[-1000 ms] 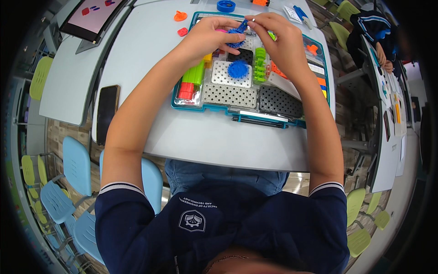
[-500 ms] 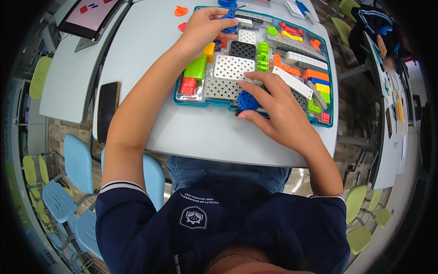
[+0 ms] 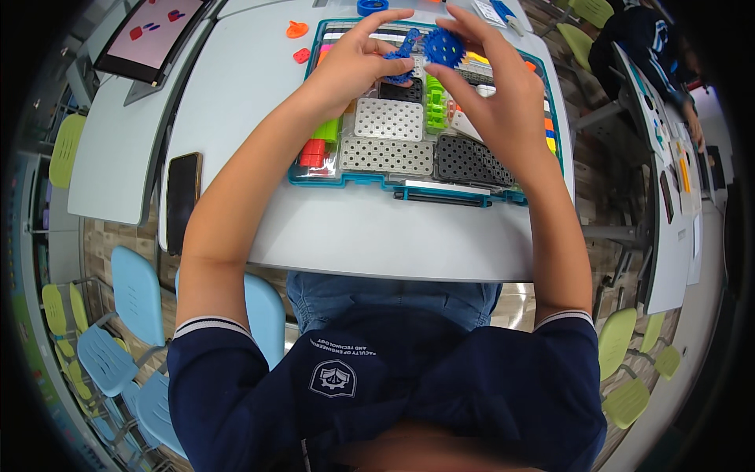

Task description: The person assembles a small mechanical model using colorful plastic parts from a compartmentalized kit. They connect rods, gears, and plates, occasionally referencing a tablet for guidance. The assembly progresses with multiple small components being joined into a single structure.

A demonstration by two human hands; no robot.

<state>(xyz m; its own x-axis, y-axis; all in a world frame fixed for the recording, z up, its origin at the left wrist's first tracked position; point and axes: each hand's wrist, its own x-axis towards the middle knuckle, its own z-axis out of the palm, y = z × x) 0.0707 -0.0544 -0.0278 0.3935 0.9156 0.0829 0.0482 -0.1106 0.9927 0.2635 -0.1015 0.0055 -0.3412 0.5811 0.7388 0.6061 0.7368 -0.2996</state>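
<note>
Above the teal-edged parts case (image 3: 354, 181), my left hand (image 3: 352, 64) pinches a small blue toothed piece (image 3: 401, 61) between thumb and fingers; part of it is hidden. Just to its right, my right hand (image 3: 507, 90) holds a round blue gear (image 3: 444, 49) between thumb and fingertips, tilted to show its face with small holes. The two blue pieces are close together. Beneath them lie a white perforated plate (image 3: 388, 119), a light grey plate (image 3: 385, 156), a dark grey plate (image 3: 472, 160) and a bright green part (image 3: 435, 102).
A phone (image 3: 183, 200) lies at the table's left edge, near a tablet (image 3: 145, 39) on a stand. Orange (image 3: 296, 29) and red (image 3: 301, 56) pieces and a blue ring (image 3: 372, 7) lie beyond the case. Another person (image 3: 645, 55) is at the right table.
My right hand has picked up the round blue gear from the near edge of the case and raised it beside my left hand. My left hand has shifted slightly, keeping its blue piece.
</note>
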